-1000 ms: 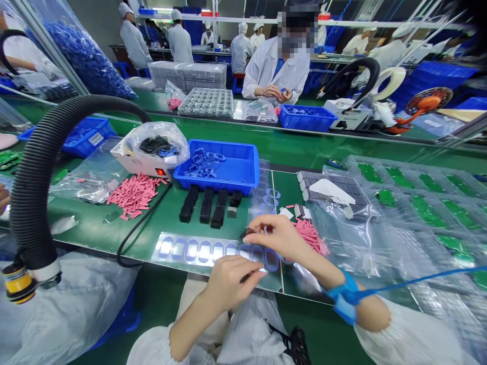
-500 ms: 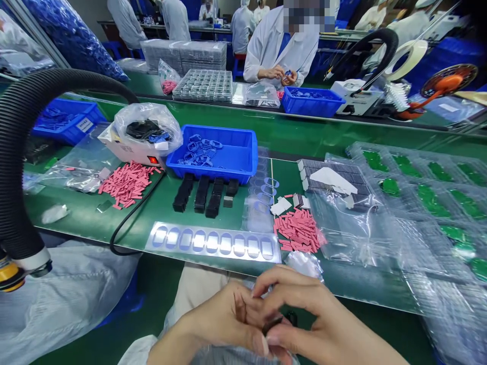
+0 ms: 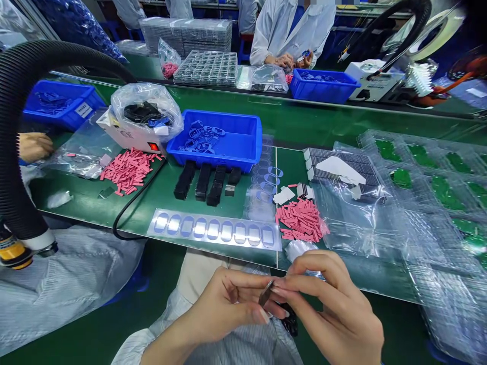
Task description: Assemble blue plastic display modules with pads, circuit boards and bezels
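Note:
My left hand [image 3: 232, 304] and my right hand [image 3: 331, 309] meet over my lap, below the table's near edge. Both pinch one small flat dark piece [image 3: 266, 293] between their fingertips, held tilted on edge. Just beyond my hands a clear strip with a row of oval cut-outs [image 3: 215, 230] lies along the table edge. A heap of pink slips [image 3: 302, 220] sits to the right of that strip. Rows of black blocks [image 3: 205, 182] stand behind it, in front of a blue bin [image 3: 243, 144] holding blue ring parts [image 3: 201, 139].
A black corrugated hose [image 3: 23, 101] arches at the left, ending in a yellow nozzle. A second pink heap [image 3: 127, 170] and a bagged white box [image 3: 140, 119] lie left. Clear trays with green parts [image 3: 429, 187] fill the right. Another person's hand [image 3: 34, 146] rests far left; a white-coated worker [image 3: 292, 35] sits opposite.
My hands came off the oval strip on the table and drew back to my lap. They now hold the small dark piece raised and tilted between both sets of fingertips.

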{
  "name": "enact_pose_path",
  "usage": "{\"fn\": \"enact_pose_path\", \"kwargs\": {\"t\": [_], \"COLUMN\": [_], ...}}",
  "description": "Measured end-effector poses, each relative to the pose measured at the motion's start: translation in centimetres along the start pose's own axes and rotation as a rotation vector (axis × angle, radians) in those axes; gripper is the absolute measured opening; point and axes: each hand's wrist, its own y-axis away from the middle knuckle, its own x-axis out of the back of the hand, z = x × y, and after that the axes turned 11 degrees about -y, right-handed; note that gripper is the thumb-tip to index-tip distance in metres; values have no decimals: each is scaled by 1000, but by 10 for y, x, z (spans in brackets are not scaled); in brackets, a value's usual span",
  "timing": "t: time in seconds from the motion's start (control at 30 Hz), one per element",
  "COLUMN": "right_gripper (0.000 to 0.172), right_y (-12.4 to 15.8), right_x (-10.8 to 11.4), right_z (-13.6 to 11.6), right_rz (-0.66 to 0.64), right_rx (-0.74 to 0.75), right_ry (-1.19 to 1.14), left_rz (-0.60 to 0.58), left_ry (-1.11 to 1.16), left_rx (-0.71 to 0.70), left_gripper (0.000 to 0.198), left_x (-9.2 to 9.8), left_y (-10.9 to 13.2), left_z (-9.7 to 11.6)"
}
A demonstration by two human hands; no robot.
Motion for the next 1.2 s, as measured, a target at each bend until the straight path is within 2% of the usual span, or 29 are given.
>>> {"fn": "enact_pose_path", "kwargs": {"t": [0.1, 0.33, 0.93, 1.03, 1.13, 1.2], "right_gripper": [18, 19, 14, 13, 13, 13], "right_y": [0, 0, 6, 11, 22, 32], "right_x": [0, 3, -1, -5, -6, -3], "right_z": [0, -1, 8, 7, 5, 10], "right_rz": [25, 43, 9, 23, 48, 89], "right_rx": [-29, 65, -14, 47, 172, 103], "right_ry": [-14, -39, -105, 45, 189, 173], "left_rz": [8, 13, 58, 119, 250, 350], "left_ry": [0, -33, -197, -106, 20, 84], "left_rx": [33, 96, 62, 18, -2, -7], "left_gripper": [42, 45, 43, 36, 35, 35], "left_x": [-1, -2, -2, -5, -7, -4], "left_y": [0, 0, 6, 2, -3, -7], "left_z": [1, 7, 6, -4, -14, -19]}}
